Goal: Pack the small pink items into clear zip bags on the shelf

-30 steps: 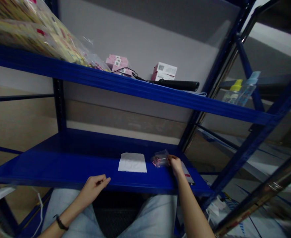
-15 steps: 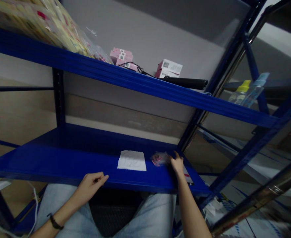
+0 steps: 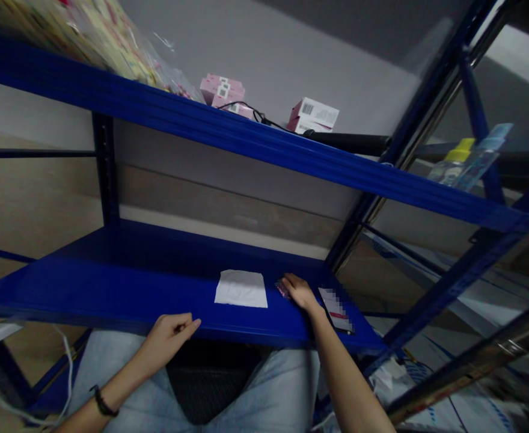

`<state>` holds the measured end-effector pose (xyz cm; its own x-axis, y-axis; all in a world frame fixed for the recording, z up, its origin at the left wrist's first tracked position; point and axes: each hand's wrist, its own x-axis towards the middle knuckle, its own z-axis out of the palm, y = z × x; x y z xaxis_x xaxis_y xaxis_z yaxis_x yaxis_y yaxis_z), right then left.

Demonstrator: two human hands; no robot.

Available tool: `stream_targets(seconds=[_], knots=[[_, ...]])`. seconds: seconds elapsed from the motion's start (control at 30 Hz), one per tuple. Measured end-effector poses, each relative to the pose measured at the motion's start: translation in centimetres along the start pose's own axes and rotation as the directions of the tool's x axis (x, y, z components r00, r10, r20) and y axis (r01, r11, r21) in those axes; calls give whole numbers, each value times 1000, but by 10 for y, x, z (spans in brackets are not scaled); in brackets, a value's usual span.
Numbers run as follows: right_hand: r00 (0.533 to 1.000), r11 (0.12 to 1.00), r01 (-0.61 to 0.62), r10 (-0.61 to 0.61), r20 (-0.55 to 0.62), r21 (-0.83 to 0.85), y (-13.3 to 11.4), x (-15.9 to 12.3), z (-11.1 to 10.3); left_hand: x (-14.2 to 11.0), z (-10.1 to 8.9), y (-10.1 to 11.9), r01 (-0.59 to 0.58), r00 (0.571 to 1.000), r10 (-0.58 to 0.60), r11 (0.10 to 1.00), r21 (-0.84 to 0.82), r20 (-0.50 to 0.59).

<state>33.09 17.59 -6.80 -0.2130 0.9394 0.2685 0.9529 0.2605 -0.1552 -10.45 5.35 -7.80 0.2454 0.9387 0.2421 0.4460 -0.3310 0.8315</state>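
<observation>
left hand [image 3: 174, 331] is held near the front edge of the lower shelf [image 3: 111, 282], with the fingers curled inward and the thumb laid forward; no object is seen in it. the right hand [image 3: 299, 292] is placed back upward over a small packet [image 3: 282, 288] with pink contents. whether the packet is grasped or merely covered cannot be told, since most of it is hidden by the hand.

head view: the packet is located on the lower shelf, just to the right of a white sheet [image 3: 241, 289] and not touching it. the sheet is laid flat and is touched by neither hand. a pale flat item [image 3: 334, 307] with a red band, partly masked by pixelation, is set to the right of the right hand. pink boxes [image 3: 223, 91] and a black rod [image 3: 354, 143] are stored on the upper shelf [image 3: 246, 141].

status, as judged from this view: the sheet and the packet are set out within reach. handling of the packet is judged to be unfinished, as it is not shown released. how much is left cannot be determined.
</observation>
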Motion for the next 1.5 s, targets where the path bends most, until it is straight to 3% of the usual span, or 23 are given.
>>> stream_targets(seconds=[0.4,1.0,1.5], knots=[[987,988,-152,152,61,6,-13,-3,0,-3,-1,9,11,999,-13,999,-35,-38],[977,983,-179,174,127,31,-17,-5,-1,-9,0,11,-94,995,95,992,86,-8],[979,985,-169,165,122,18,-16,-6,0,-9,2,9,-98,995,98,991,89,7]])
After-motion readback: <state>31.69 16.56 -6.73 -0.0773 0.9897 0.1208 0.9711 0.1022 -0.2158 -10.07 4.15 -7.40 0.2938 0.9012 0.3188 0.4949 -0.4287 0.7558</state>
